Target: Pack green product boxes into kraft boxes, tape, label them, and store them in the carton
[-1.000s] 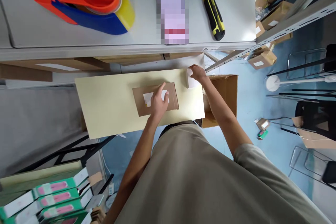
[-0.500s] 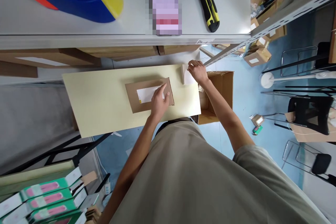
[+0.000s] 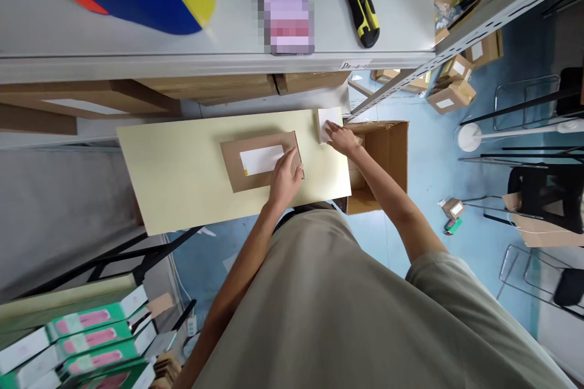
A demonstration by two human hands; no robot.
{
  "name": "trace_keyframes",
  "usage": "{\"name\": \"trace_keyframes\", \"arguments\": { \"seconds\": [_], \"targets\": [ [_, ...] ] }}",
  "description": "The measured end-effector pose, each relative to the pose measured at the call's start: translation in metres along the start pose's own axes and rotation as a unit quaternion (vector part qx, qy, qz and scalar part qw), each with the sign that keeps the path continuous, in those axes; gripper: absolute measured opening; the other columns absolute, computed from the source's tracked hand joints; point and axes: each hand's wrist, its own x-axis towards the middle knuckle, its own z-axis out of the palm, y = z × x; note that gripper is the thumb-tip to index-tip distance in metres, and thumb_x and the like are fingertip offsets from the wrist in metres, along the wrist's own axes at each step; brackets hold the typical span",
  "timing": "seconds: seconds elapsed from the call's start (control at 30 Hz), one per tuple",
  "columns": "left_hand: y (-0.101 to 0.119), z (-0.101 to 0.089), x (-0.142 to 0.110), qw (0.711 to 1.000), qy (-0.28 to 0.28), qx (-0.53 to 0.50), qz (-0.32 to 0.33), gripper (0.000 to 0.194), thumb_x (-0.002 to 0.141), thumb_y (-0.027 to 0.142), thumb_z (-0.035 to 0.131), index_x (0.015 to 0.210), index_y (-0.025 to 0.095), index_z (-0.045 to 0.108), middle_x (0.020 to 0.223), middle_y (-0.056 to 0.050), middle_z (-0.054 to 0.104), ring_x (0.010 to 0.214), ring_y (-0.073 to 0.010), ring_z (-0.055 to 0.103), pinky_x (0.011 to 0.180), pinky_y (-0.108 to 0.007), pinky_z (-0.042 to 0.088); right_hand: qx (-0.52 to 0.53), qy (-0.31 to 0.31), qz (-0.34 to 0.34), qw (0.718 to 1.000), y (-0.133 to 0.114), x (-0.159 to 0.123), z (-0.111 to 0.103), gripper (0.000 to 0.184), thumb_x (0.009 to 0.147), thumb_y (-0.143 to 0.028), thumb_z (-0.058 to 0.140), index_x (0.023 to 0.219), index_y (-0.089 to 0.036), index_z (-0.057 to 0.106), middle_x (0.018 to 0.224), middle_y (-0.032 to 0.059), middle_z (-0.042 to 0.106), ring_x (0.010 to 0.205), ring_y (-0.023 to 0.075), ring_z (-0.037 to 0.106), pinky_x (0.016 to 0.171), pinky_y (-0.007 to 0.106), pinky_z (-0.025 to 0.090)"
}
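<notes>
A flat brown cardboard package (image 3: 232, 161) with a white label (image 3: 261, 160) lies on the pale yellow board (image 3: 173, 176). My left hand (image 3: 285, 181) rests on the package's right end, fingers stretched over the label's edge and thumb apart by the package's right edge. Farther right, a small stack of white paper slips (image 3: 329, 115) sits at the board's far right corner. My right hand (image 3: 343, 138) touches this stack with its fingertips, fingers partly bent and apart; no slip shows raised between them.
Beyond the board, a grey shelf (image 3: 137, 42) holds a tape dispenser (image 3: 191, 0) and a yellow-black utility knife (image 3: 360, 6). An open cardboard box (image 3: 385, 158) stands right of the board. Green-and-white boxes (image 3: 91, 340) are stacked at lower left.
My right hand has moved down along the slip stack, and the curled top slip now looks flat. My left hand has slid slightly right on the package, uncovering more of the label.
</notes>
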Motion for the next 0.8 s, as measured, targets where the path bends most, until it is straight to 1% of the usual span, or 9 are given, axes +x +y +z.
{"name": "trace_keyframes", "arguments": {
  "seconds": [0.1,0.13,0.2,0.33,0.43,0.53,0.6,0.7,0.8],
  "targets": [
    [-0.002,0.000,0.001,1.000,-0.012,0.005,0.000,0.055,0.109,0.027,0.056,0.164,0.023,0.055,0.162,-0.016,0.065,0.152,-0.0330,0.062,0.131,-0.054,0.050,-0.010,-0.013,0.014,1.000,0.000,-0.004,-0.012,0.046,0.111,-0.023,0.047,0.146,-0.012,0.073,0.168,0.0226,0.060,0.134,0.0407,0.073,0.112,0.055,0.059],
    [-0.001,0.000,0.003,1.000,-0.018,0.010,0.002,0.056,0.109,0.028,0.056,0.164,0.022,0.055,0.163,-0.017,0.065,0.153,-0.0331,0.061,0.132,-0.054,0.049,-0.008,-0.003,0.022,1.000,0.002,-0.004,-0.018,0.045,0.112,-0.023,0.043,0.140,-0.011,0.077,0.155,0.0233,0.071,0.125,0.0395,0.077,0.108,0.054,0.060],
    [0.002,0.003,0.013,0.999,-0.038,0.027,0.014,0.059,0.109,0.029,0.055,0.167,0.019,0.052,0.166,-0.018,0.062,0.157,-0.0335,0.058,0.134,-0.054,0.046,0.007,0.050,0.043,0.998,0.008,-0.001,-0.036,0.048,0.115,-0.024,0.036,0.133,-0.011,0.079,0.132,0.0226,0.081,0.113,0.0369,0.078,0.101,0.051,0.059],
    [0.013,0.023,0.059,0.984,-0.133,0.094,0.069,0.075,0.106,0.027,0.060,0.176,0.012,0.038,0.184,-0.020,0.039,0.175,-0.0359,0.030,0.144,-0.057,0.026,0.046,0.196,0.076,0.977,0.028,0.019,-0.081,0.047,0.117,-0.033,0.039,0.132,-0.012,0.078,0.133,0.0221,0.080,0.110,0.0350,0.074,0.098,0.049,0.055],
    [0.020,0.043,0.105,0.953,-0.234,0.170,0.093,0.093,0.097,0.022,0.070,0.177,-0.002,0.028,0.188,-0.028,0.018,0.178,-0.0411,0.014,0.146,-0.057,0.012,0.061,0.239,0.080,0.966,0.037,0.039,-0.107,0.047,0.117,-0.039,0.043,0.134,-0.011,0.076,0.125,0.0217,0.081,0.116,0.0379,0.071,0.103,0.052,0.053],
    [0.021,0.059,0.142,0.923,-0.295,0.233,0.083,0.100,0.092,0.018,0.074,0.174,-0.012,0.025,0.186,-0.034,0.014,0.178,-0.0430,0.012,0.147,-0.054,0.010,0.058,0.232,0.093,0.967,0.034,0.053,-0.119,0.048,0.116,-0.039,0.042,0.132,-0.010,0.077,0.121,0.0220,0.081,0.121,0.0404,0.070,0.106,0.054,0.051],
    [0.020,0.066,0.157,0.914,-0.307,0.255,0.068,0.103,0.090,0.018,0.077,0.174,-0.012,0.025,0.186,-0.035,0.014,0.178,-0.0435,0.012,0.146,-0.054,0.010,0.043,0.213,0.106,0.970,0.029,0.056,-0.123,0.047,0.115,-0.036,0.042,0.134,-0.010,0.077,0.131,0.0241,0.080,0.127,0.0421,0.068,0.110,0.057,0.050],
    [0.020,0.074,0.169,0.911,-0.314,0.261,0.062,0.109,0.089,0.024,0.080,0.176,-0.010,0.024,0.187,-0.033,0.010,0.178,-0.0438,0.011,0.146,-0.053,0.011,0.033,0.192,0.118,0.974,0.022,0.057,-0.126,0.047,0.115,-0.034,0.043,0.141,-0.013,0.076,0.141,0.0234,0.077,0.133,0.0437,0.066,0.115,0.060,0.048],
    [0.020,0.082,0.176,0.908,-0.329,0.254,0.057,0.114,0.088,0.030,0.083,0.176,-0.011,0.021,0.188,-0.033,0.007,0.179,-0.0440,0.008,0.146,-0.052,0.012,0.056,0.177,0.128,0.974,0.022,0.058,-0.129,0.049,0.116,-0.038,0.041,0.146,-0.019,0.074,0.135,0.0183,0.081,0.134,0.0422,0.066,0.117,0.059,0.048]
  ]
}}
